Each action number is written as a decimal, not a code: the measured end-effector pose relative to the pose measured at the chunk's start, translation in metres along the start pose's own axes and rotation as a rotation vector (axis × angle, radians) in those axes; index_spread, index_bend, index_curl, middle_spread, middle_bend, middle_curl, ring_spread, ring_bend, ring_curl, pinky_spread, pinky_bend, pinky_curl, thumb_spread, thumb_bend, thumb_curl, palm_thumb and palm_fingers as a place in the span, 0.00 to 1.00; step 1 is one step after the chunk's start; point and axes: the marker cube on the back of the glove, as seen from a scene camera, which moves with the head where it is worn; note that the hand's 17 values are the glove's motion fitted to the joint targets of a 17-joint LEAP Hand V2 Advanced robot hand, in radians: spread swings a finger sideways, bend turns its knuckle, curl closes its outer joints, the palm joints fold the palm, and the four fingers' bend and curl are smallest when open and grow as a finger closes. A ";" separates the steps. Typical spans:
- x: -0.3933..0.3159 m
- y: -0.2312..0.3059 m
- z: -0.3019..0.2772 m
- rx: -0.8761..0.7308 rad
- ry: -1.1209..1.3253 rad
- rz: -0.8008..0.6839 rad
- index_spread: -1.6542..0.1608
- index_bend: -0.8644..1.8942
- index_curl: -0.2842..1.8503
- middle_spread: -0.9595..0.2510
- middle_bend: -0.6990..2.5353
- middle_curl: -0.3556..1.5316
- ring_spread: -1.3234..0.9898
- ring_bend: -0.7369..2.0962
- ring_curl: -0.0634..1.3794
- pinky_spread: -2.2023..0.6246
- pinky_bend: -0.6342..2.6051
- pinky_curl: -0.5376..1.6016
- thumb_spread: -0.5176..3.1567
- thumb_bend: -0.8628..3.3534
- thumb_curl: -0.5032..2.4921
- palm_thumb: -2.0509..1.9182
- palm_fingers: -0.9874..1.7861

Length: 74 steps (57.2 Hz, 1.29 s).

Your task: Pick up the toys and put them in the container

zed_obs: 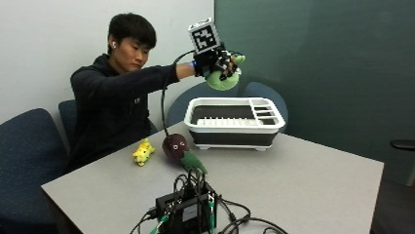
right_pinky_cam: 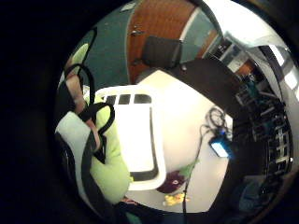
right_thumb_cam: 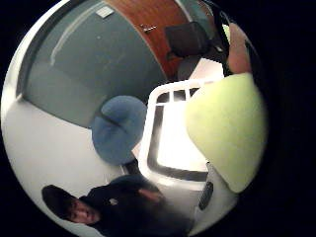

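My right hand [zed_obs: 217, 62] grasps the green plush toy [zed_obs: 222, 79], fingers curled round its upper part, and holds it in the air above the far-left end of the container [zed_obs: 235, 130] — a white dish-rack style tub with a dark band round its wall. The toy hangs clear of the rim; no contact with the tub.

Both palm views look down past the green plush into the tub. Its floor shows pale and bare; I see no toy inside it.

Status: nothing in the container as far as I can see. First toy is in transit, positioned roughly over the opening; in my judgement the next step is to lower and release it.

Left on the table [zed_obs: 311, 180], near the tub's left end: a purple eggplant-like plush [zed_obs: 176, 146] with a green stem, and to its left, close by, a small yellow plush [zed_obs: 142, 152]. Both lie untouched — so, by my count, two pickups remain after this one.
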 end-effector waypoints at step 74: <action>0.173 0.227 0.046 -0.652 -0.015 0.122 0.76 0.36 0.28 0.81 0.26 0.33 0.58 0.31 0.20 0.79 0.43 0.40 0.50 0.21 0.33 0.63 0.28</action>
